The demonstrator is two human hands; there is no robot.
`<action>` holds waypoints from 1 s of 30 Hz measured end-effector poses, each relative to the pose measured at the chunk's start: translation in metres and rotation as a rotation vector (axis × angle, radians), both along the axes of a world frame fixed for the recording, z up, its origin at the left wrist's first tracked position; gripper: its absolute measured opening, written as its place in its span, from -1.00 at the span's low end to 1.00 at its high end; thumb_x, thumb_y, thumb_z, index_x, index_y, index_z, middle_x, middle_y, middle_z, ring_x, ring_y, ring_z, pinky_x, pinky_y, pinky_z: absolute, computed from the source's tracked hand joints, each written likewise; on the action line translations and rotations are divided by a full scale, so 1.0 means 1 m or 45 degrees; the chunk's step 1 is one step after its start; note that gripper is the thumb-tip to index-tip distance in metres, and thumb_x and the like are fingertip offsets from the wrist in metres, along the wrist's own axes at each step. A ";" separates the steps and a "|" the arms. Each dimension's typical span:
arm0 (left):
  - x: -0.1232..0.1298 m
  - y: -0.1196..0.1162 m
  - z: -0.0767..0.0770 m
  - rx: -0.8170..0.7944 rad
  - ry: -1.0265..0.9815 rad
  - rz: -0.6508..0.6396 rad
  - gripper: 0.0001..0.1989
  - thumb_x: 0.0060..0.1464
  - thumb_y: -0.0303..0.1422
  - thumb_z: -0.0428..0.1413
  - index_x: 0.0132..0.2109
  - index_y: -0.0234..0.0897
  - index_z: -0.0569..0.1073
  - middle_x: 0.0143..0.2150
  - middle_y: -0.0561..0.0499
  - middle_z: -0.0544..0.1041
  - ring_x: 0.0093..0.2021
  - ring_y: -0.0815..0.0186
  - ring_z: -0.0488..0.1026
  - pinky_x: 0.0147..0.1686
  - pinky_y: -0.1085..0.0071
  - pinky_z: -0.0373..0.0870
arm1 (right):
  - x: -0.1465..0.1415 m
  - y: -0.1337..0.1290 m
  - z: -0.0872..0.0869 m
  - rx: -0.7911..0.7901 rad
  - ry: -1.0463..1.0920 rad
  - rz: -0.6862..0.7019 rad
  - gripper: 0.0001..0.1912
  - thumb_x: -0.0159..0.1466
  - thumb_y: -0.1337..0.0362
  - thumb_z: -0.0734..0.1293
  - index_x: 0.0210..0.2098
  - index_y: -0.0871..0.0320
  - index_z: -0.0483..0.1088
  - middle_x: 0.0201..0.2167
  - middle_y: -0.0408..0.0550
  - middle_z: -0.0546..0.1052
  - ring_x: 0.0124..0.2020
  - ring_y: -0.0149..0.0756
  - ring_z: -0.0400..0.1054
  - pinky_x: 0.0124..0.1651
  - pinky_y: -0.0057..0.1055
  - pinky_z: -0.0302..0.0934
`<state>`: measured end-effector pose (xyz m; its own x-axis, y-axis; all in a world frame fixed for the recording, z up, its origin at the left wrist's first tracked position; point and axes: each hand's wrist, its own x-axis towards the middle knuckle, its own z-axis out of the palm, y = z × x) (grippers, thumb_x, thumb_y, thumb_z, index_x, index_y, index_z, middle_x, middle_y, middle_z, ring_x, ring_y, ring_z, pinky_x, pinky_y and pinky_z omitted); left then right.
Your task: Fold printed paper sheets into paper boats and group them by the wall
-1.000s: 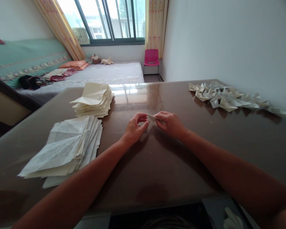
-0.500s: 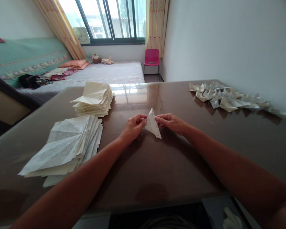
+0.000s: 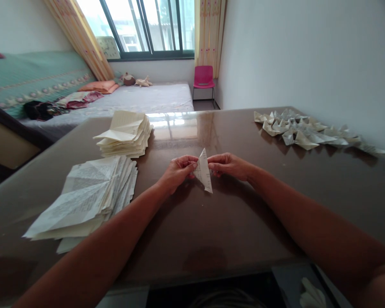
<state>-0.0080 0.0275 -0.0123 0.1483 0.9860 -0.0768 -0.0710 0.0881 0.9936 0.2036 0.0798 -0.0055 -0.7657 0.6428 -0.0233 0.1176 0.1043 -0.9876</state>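
Note:
A small folded paper (image 3: 204,171) with printed text is held over the middle of the brown table, one point up and one down. My left hand (image 3: 179,172) pinches its left side between thumb and fingers. On the right side, my right hand (image 3: 229,166) grips the paper's edge with fingertips and thumb. To the left lie a stack of creased white printed sheets (image 3: 93,184) and, behind it, a stack of cream sheets (image 3: 125,132). Several folded paper pieces (image 3: 303,130) stand together at the back right.
The glossy table (image 3: 244,239) spans the view, with a white wall along its right. Beyond it are a bed (image 3: 160,96) and a pink chair (image 3: 204,78). An open space with a pale object (image 3: 311,293) shows below the front edge.
The folded paper has turned slightly and dropped a little, its lower tip now further left. Both hands still hold it, with the fingers slightly shifted.

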 end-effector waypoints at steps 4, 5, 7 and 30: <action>0.002 -0.001 0.001 0.055 0.030 0.018 -0.67 -0.13 -0.21 0.30 -0.25 -0.33 0.51 -0.42 0.06 0.51 -0.43 0.45 0.40 -0.44 0.56 0.35 | -0.004 -0.003 0.001 0.042 -0.005 -0.027 -0.54 0.15 0.04 0.40 -0.06 0.21 0.48 -0.38 -0.12 0.50 -0.47 -0.48 0.23 -0.38 -0.52 0.15; 0.003 -0.001 0.001 0.066 0.037 0.021 -0.68 -0.13 -0.21 0.29 -0.26 -0.34 0.51 -0.43 0.06 0.51 -0.43 0.45 0.40 -0.44 0.55 0.36 | -0.005 -0.004 0.001 0.048 -0.009 -0.046 -0.54 0.14 0.04 0.40 -0.08 0.21 0.48 -0.39 -0.13 0.50 -0.47 -0.48 0.23 -0.40 -0.52 0.15; 0.004 -0.001 0.000 0.083 0.053 0.025 -0.69 -0.13 -0.21 0.29 -0.27 -0.34 0.51 -0.43 0.06 0.51 -0.43 0.44 0.40 -0.44 0.55 0.36 | -0.008 -0.005 0.000 0.052 -0.009 -0.087 -0.56 0.11 0.04 0.42 -0.12 0.20 0.49 -0.41 -0.14 0.50 -0.48 -0.48 0.23 -0.42 -0.52 0.14; 0.007 -0.003 0.001 0.027 0.047 -0.002 -0.67 -0.14 -0.21 0.30 -0.26 -0.36 0.53 -0.42 0.01 0.54 -0.42 0.41 0.43 -0.40 0.51 0.37 | -0.010 -0.006 -0.005 -0.055 0.053 -0.077 -0.65 0.10 0.09 0.43 -0.24 0.21 0.40 -0.44 -0.15 0.46 -0.48 -0.47 0.29 -0.41 -0.52 0.20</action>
<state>-0.0014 0.0244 -0.0109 0.1473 0.9872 -0.0616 -0.0340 0.0673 0.9972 0.1940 0.0734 -0.0108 -0.7266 0.6868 -0.0213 0.0813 0.0552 -0.9952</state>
